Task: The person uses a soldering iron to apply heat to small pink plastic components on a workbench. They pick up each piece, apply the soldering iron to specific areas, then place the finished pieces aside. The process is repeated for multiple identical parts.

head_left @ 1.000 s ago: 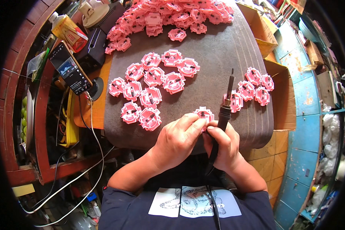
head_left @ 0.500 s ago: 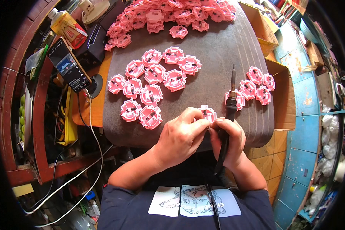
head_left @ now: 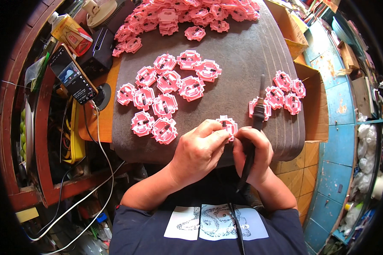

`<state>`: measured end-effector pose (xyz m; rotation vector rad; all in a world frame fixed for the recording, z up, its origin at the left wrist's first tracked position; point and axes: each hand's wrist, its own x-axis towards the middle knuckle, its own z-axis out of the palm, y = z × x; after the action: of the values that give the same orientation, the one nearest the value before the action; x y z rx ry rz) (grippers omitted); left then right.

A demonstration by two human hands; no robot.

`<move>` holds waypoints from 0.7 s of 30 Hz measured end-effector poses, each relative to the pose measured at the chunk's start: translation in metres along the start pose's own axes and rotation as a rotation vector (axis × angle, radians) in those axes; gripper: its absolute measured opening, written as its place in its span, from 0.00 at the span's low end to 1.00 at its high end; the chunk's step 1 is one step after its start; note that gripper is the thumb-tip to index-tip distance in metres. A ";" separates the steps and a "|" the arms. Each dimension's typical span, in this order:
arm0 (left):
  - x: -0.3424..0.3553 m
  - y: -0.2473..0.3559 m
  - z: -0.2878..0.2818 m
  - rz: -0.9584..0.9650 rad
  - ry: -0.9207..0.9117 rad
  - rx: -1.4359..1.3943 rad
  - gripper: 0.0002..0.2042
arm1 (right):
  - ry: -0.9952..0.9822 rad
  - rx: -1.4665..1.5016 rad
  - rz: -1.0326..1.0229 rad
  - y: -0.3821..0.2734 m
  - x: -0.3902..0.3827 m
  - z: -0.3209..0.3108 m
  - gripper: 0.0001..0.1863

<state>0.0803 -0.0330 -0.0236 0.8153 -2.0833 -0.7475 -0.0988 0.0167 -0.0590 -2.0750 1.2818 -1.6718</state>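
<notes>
At the dark tabletop (head_left: 238,55), pinches a pink part (head_left: 229,125) with left hand (head_left: 200,146), apparently for steadiness, and grips a soldering iron (head_left: 258,120) tip-outward with right hand (head_left: 260,151), presumably for safety.

The scene is brightly lit, most strongly at the upper right, where the blue cabinet (head_left: 321,46) is partly washed out by glare. The lower left is sunk in shadow. The tip of the soldering iron (head_left: 258,120) is blurred, while the pink parts (head_left: 169,81) are rendered fairly sharply. Straight edges are bent near the blackened rim.
</notes>
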 end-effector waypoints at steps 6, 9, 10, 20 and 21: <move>-0.002 0.004 0.002 -0.049 0.008 0.030 0.09 | -0.032 -0.015 -0.156 -0.001 -0.001 -0.005 0.25; -0.003 0.007 0.001 -0.070 0.007 0.038 0.09 | -0.054 -0.050 -0.175 0.000 -0.002 -0.001 0.25; -0.002 0.008 0.001 -0.076 0.008 0.039 0.09 | -0.051 -0.055 -0.168 0.001 -0.003 0.000 0.25; -0.002 0.004 0.008 -0.038 0.088 0.038 0.09 | -0.077 -0.035 -0.110 -0.007 0.004 -0.016 0.21; -0.003 0.004 0.007 -0.041 0.085 0.044 0.09 | -0.100 -0.040 -0.116 -0.008 0.001 -0.025 0.19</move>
<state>0.0745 -0.0262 -0.0257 0.9009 -2.0191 -0.6799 -0.1160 0.0295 -0.0442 -2.2657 1.1951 -1.5768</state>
